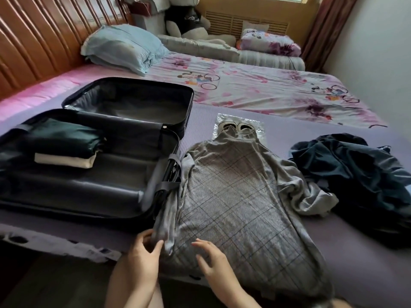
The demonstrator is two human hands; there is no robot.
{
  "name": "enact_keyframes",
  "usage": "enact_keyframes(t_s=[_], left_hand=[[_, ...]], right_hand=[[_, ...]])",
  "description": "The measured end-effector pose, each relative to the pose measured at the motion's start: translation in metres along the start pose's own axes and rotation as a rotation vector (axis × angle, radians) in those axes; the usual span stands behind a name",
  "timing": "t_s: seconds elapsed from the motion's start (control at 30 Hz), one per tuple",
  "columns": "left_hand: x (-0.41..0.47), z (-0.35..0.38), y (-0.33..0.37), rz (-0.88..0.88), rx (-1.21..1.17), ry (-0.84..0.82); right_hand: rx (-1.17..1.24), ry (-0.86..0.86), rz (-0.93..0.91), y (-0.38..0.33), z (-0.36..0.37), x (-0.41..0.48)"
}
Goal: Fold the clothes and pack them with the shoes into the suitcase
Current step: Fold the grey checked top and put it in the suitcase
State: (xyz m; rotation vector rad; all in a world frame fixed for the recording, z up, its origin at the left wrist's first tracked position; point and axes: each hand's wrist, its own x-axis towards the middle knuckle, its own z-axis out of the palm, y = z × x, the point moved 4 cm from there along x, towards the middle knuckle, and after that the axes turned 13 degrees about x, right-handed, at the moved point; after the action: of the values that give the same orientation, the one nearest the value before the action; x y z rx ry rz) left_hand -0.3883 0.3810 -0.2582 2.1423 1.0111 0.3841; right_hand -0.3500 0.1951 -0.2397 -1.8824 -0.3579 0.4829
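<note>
A grey checked garment (235, 196) lies spread flat on the purple bed cover, its neck pointing away from me. My left hand (144, 247) pinches the garment's left edge near the hem. Its folded left sleeve lies along that side. My right hand (211, 256) rests on the cloth with fingers spread. The right sleeve (311, 196) lies crumpled. An open dark suitcase (155, 203) sits at the left, holding folded dark green clothes (66, 138) over a cream piece (66, 160). A pair of pale shoes (235, 126) sits on clear plastic beyond the garment's neck.
A heap of dark blue-black clothes (355, 181) lies at the right of the bed. Farther back are a blue pillow (124, 47), a patterned sheet (266, 90), a folded quilt (269, 42) and a plush toy (189, 21). The bed's near edge runs below my hands.
</note>
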Motion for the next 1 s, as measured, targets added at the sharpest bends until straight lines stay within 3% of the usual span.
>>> enact_keyframes(t_s=[0.2,0.33,0.4,0.5,0.63,0.73,0.83,0.9,1.0], left_hand=[[-0.014,-0.017,0.057,0.09,-0.253,-0.033],[-0.021,0.005,0.097,0.073,-0.563,-0.343],[-0.026,0.019,0.112,0.03,-0.691,-0.492],[-0.023,0.03,0.113,0.107,-0.568,-0.451],[-0.022,0.035,0.104,0.297,-0.266,-0.376],[-0.023,0.045,0.1,0.438,-0.064,-0.385],[-0.017,0.059,0.098,0.503,0.044,-0.384],[-0.013,0.069,0.101,0.533,0.096,-0.398],[-0.006,0.088,0.105,0.531,0.162,-0.457]], right_hand=[[0.322,-0.014,0.072,0.003,0.003,0.001],[0.807,0.109,0.138,-0.005,-0.012,0.015],[0.934,0.219,0.202,-0.007,-0.028,0.019],[0.944,0.451,0.221,-0.007,-0.069,0.027],[0.971,0.616,0.252,-0.006,-0.122,0.049],[0.814,0.652,0.313,0.009,-0.153,0.065],[0.122,0.619,0.445,0.032,-0.176,0.068],[-0.18,0.574,0.394,0.034,-0.181,0.065],[-0.282,0.467,0.233,0.026,-0.169,0.069]])
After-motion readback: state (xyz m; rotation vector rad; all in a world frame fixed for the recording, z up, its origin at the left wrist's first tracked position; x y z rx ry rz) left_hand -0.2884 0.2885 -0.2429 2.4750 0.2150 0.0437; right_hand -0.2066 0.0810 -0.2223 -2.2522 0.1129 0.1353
